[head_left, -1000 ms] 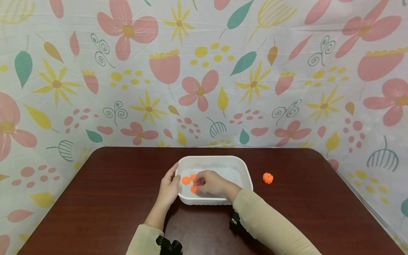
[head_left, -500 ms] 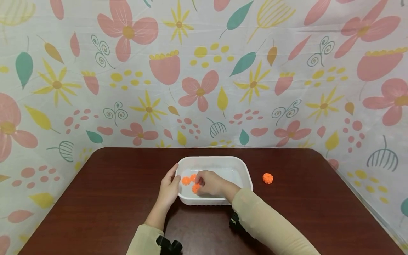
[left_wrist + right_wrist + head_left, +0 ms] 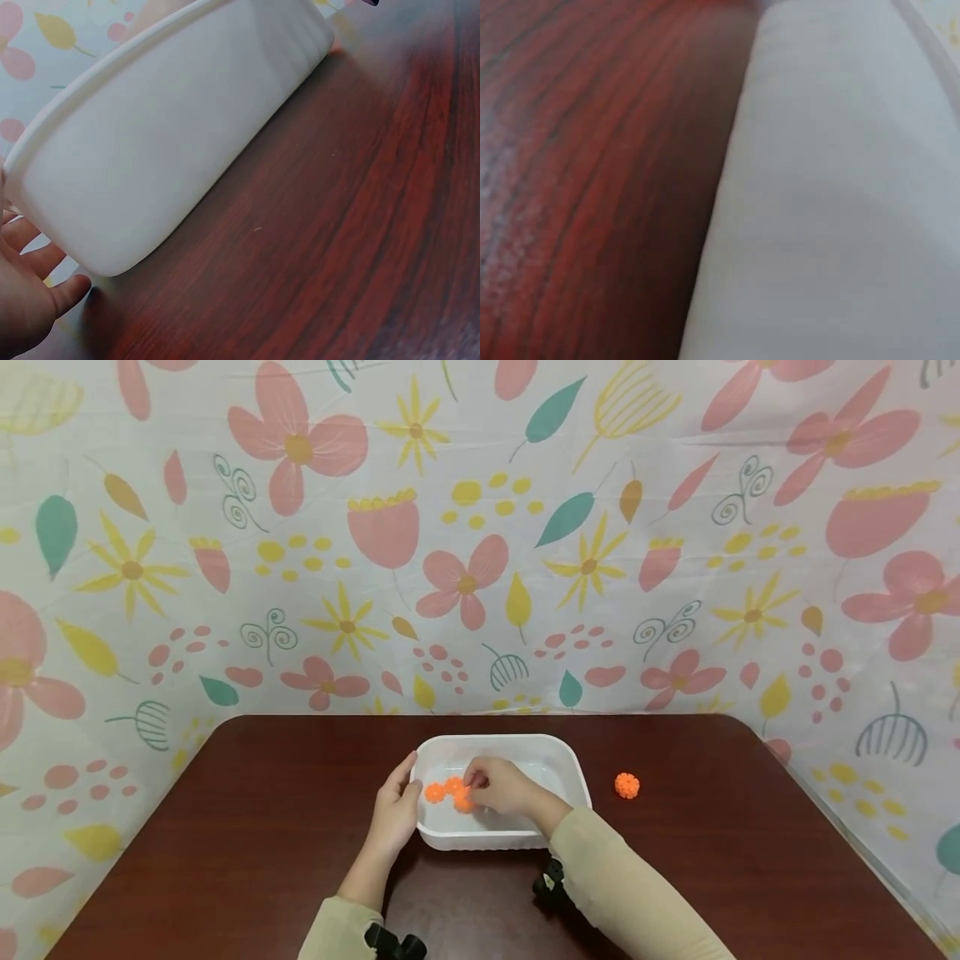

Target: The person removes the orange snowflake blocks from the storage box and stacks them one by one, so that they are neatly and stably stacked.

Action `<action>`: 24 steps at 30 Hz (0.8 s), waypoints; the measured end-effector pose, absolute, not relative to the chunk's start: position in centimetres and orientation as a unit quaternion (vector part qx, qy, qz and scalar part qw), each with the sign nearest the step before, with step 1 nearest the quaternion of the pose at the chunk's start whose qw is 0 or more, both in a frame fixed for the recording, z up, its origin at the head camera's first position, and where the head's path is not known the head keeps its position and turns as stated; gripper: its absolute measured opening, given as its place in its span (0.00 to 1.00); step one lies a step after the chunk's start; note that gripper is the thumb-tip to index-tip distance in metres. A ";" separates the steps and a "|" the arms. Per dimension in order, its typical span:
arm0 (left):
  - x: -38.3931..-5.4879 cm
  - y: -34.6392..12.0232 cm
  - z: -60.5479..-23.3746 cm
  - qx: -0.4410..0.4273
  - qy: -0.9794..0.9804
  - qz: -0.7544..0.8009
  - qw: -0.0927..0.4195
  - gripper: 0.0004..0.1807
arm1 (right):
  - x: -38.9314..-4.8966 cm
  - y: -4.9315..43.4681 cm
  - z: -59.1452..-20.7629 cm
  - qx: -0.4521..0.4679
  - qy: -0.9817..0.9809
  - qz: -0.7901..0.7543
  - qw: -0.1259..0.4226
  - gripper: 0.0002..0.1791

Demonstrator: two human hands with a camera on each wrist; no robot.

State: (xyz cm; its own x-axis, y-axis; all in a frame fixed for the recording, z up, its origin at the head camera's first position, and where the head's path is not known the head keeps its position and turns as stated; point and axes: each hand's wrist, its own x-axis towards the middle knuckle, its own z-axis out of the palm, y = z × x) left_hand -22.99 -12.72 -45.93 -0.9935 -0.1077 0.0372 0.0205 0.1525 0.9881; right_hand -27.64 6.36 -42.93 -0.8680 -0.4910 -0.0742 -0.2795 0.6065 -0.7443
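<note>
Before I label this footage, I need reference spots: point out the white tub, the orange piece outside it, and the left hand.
White tub [image 3: 487, 842], head view: front outer wall.
Outside orange piece [image 3: 627, 786], head view: its middle.
Left hand [image 3: 396, 810], head view: middle of the hand.

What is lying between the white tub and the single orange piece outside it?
Nothing: the head view shows only bare dark tabletop between the white tub and the orange piece.
</note>
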 end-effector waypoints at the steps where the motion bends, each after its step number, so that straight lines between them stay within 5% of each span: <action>1: -23.0 -12.7 -45.9 0.028 -0.757 -0.651 0.049 0.26 | -27.7 6.5 -42.9 -0.214 0.884 -0.393 0.135 0.04; 24: -22.9 -12.6 -46.1 0.027 -0.756 -0.651 0.064 0.26 | -27.4 9.9 -41.4 -0.210 0.837 -0.494 0.105 0.13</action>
